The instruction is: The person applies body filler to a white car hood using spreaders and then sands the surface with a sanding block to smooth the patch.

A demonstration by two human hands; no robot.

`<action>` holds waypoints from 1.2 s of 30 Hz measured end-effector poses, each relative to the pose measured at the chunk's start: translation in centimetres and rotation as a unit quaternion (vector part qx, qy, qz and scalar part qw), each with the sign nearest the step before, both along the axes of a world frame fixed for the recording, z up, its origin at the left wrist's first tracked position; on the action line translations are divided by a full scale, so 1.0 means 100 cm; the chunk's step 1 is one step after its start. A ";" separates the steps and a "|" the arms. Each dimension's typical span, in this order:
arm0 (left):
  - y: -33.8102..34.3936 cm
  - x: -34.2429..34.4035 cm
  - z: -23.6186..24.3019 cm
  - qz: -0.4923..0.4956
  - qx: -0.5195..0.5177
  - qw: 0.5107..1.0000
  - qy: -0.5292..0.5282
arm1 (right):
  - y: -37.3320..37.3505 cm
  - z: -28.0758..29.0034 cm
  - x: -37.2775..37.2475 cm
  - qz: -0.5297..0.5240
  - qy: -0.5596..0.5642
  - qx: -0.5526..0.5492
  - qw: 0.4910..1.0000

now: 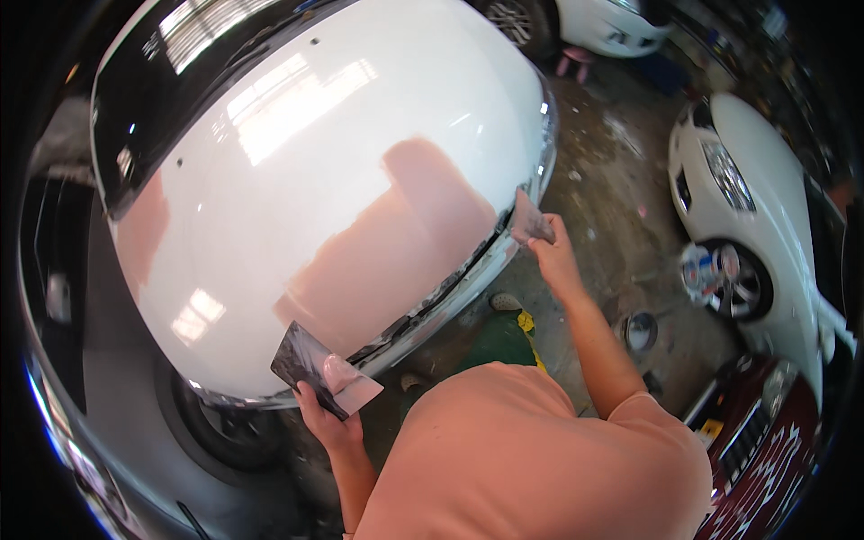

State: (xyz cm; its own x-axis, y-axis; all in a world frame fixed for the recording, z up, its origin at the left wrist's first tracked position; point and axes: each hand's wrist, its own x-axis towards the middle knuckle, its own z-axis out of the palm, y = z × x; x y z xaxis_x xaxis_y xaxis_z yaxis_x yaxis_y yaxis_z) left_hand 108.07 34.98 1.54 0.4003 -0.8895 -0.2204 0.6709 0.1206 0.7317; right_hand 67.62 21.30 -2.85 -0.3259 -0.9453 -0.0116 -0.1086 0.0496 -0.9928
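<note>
My left hand holds a flat board, dark on the left and pale on the right, with a lump of pink filler on it, over the hood's lower left front edge. My right hand pinches a flat spreader smeared with pinkish filler at the right front edge of the white hood; whether it touches the car is unclear. A broad pink filler patch covers the hood's front part, and a smaller patch sits at its far left. Dark gaps and scuffs run along the front edge.
A dark grey car stands close on the left. White cars stand at right and top, a maroon car lower right. A pink stool, a round container and stacked cans are near them.
</note>
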 end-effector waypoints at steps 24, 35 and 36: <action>0.114 -0.382 -0.064 0.635 0.040 0.759 0.137 | -0.102 0.030 0.089 0.671 0.597 -0.337 0.282; 0.140 -0.435 -0.101 0.711 0.034 0.670 0.210 | -0.067 0.017 0.135 0.631 0.654 -0.378 0.176; 0.142 -0.437 -0.100 0.712 0.036 0.667 0.215 | -0.066 0.016 0.135 0.631 0.655 -0.380 0.172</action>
